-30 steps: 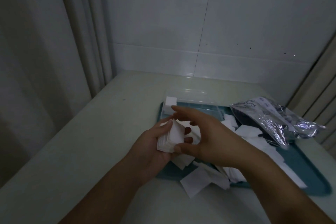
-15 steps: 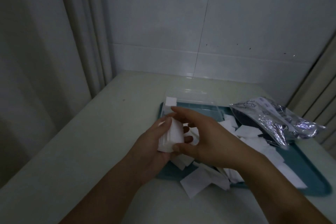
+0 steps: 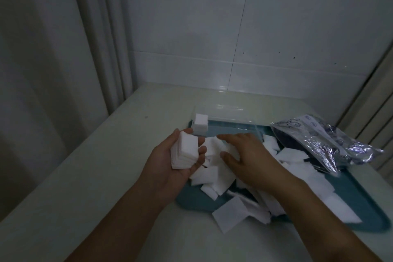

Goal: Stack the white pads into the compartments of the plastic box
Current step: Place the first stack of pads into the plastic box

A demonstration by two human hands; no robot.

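My left hand (image 3: 170, 161) grips a squared stack of white pads (image 3: 185, 149) between thumb and fingers, held just left of the tray. My right hand (image 3: 248, 155) lies palm down with spread, relaxed fingers over the loose white pads (image 3: 210, 174) heaped on the teal tray (image 3: 191, 200); whether it holds one is hidden. A clear plastic box (image 3: 231, 112) stands at the tray's far edge, with one small stack of pads (image 3: 201, 123) in its left compartment.
A crinkled silver foil bag (image 3: 323, 140) lies on the tray's right side. More pads (image 3: 231, 212) spill over the tray's near edge onto the pale table (image 3: 95, 176). Tiled wall behind, a curtain to the left.
My right hand has left the stack and dropped onto the loose pads on the tray. My left hand keeps the stack, now tilted so its face shows.
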